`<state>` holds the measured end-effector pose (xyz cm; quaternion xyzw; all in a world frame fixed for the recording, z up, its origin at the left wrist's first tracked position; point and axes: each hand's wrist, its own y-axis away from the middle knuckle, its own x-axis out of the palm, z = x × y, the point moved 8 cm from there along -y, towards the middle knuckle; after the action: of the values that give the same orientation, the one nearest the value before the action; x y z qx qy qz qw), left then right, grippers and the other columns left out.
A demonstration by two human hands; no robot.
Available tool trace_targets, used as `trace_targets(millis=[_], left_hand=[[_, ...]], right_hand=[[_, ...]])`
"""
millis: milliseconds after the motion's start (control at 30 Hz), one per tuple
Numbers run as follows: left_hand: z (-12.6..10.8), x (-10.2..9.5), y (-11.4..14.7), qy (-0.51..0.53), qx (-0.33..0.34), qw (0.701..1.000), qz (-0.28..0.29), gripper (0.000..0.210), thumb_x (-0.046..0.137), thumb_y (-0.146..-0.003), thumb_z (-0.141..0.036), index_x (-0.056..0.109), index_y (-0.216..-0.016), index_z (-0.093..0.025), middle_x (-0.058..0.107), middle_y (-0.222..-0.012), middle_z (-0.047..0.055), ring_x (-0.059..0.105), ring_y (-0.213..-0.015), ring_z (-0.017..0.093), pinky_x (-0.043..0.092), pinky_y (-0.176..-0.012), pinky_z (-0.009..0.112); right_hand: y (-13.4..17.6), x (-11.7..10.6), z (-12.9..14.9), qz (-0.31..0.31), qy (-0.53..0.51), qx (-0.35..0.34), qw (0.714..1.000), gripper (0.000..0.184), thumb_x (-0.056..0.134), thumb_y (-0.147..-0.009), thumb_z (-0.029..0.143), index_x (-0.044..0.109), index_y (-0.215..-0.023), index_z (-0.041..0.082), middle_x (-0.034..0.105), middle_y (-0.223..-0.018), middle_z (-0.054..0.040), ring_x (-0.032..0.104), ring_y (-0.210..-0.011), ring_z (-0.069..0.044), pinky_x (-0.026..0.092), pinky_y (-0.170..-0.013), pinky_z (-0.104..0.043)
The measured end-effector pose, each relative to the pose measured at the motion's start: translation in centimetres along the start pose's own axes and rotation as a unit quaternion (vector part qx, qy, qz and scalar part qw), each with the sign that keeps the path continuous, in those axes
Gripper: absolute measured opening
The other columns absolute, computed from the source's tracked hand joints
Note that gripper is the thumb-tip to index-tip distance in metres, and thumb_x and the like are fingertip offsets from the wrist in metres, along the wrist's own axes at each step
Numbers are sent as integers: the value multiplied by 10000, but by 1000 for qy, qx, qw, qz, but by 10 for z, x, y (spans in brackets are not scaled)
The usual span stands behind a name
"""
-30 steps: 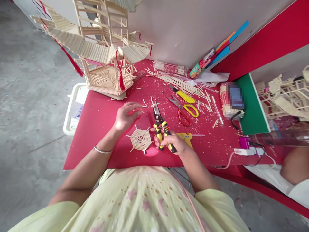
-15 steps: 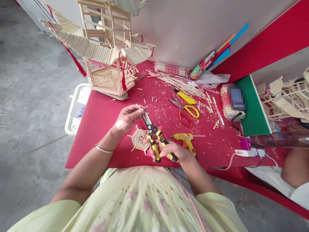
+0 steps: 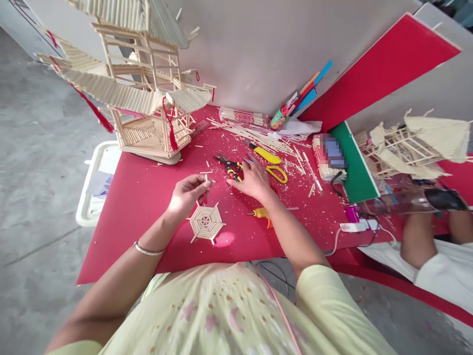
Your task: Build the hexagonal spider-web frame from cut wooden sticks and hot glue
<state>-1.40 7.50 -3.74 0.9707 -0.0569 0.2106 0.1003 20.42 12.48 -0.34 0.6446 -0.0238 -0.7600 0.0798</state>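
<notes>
Now a short stick [image 3: 206,178] is pinched in my left hand [image 3: 188,191], just beyond the hexagonal stick panel [image 3: 206,222] lying flat on the desk [image 3: 136,202]. A moment ago my right hand [image 3: 254,181] gripped the cutters [image 3: 226,161]; they now lie beside the scissors [image 3: 277,174], my fingers spread over their handles, contact unclear, so that hand no longer carries them

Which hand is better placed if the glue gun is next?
Probably the right hand: the yellow glue gun lies close by, partly hidden by the right forearm. Its grip on the cutters is unclear. The left hand pinches a short stick and is farther away.
</notes>
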Motion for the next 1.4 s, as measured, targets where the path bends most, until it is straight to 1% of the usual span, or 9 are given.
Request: trace_targets(millis=[133, 267, 367, 567, 767, 900, 1100, 1233, 1400], left_hand=[[0, -4, -1, 41, -18, 999, -11, 321, 926, -691, -389, 750, -801, -144, 633, -610, 9, 514, -463, 74, 365, -393, 195], [-2, -3, -1, 75, -46, 996, -15, 359, 952, -649, -375, 765, -840, -135, 633, -611, 11, 521, -488, 75, 364, -407, 186], [-4, -2, -1, 84, -47, 995, -16, 374, 958, -642, -363, 758, -854, -130, 642, -615, 14, 523, -496, 72, 355, -410, 177], [-5, -5, -1, 78, -39, 996, -27, 364, 962, -639, -351, 721, -806, -134, 649, -616, 11, 536, -497, 71, 367, -406, 172], [-7, -5, 1, 79, -33, 996, -22, 351, 958, -649, -350, 702, -779, -148, 637, -613, -3, 529, -478, 65, 375, -400, 173], [-10, -6, 1, 90, -28, 995, -35, 375, 970, -624, -344, 688, -778, -152, 639, -614, -7, 536, -482, 69, 384, -407, 176], [-11, -4, 0, 81, -11, 996, -44, 405, 980, -603, -358, 679, -779, -150, 643, -590, -3, 543, -477, 80, 395, -417, 187], [-11, -4, 1, 64, -1, 997, -50, 411, 984, -594, -365, 690, -787, -153, 637, -570, -9, 526, -458, 78, 384, -403, 188], [-10, -8, 1, 34, 19, 998, -52, 354, 966, -639, -363, 735, -813, -158, 637, -589, -9, 525, -475, 73, 410, -432, 188]], right_hand=[[7, -12, -62, -16, -42, 34, 998, 567, 394, -1040, 540, 568, -1474, 219, 590, -1440, -186, 576, -1311, -349, 469, -1075, -503], [19, -10, -118, 10, 46, 87, 995, 675, 583, -913, 314, 464, -1562, 170, 589, -1448, -214, 595, -1284, -373, 487, -1052, -485], [22, -3, -125, 17, 69, 63, 995, 749, 570, -888, 242, 387, -1611, 184, 576, -1470, -207, 605, -1273, -360, 491, -1047, -458], [23, 4, -119, 59, 72, 56, 994, 883, 691, -829, 380, 353, -1629, 223, 489, -1558, -197, 528, -1371, -393, 468, -1086, -472], [19, -4, -121, 29, 96, 66, 993, 909, 711, -814, 349, 346, -1630, 182, 629, -1395, -199, 616, -1233, -370, 485, -1026, -451], [28, -21, -126, -31, 105, 97, 989, 733, 652, -891, 475, 489, -1549, 194, 738, -1193, -174, 643, -1137, -386, 481, -987, -503], [77, -51, -77, -134, -65, 75, 986, 798, 637, -891, 668, 493, -1527, 206, 706, -1063, -143, 642, -1003, -343, 504, -919, -488], [97, -35, -1, -93, -207, -26, 973, 751, 597, -960, 591, 405, -1589, 230, 664, -1146, -137, 620, -1052, -311, 490, -981, -465], [96, -1, 59, -9, -231, -74, 970, 646, 534, -1008, 477, 389, -1603, 268, 611, -1285, -164, 586, -1102, -330, 481, -1000, -516]])
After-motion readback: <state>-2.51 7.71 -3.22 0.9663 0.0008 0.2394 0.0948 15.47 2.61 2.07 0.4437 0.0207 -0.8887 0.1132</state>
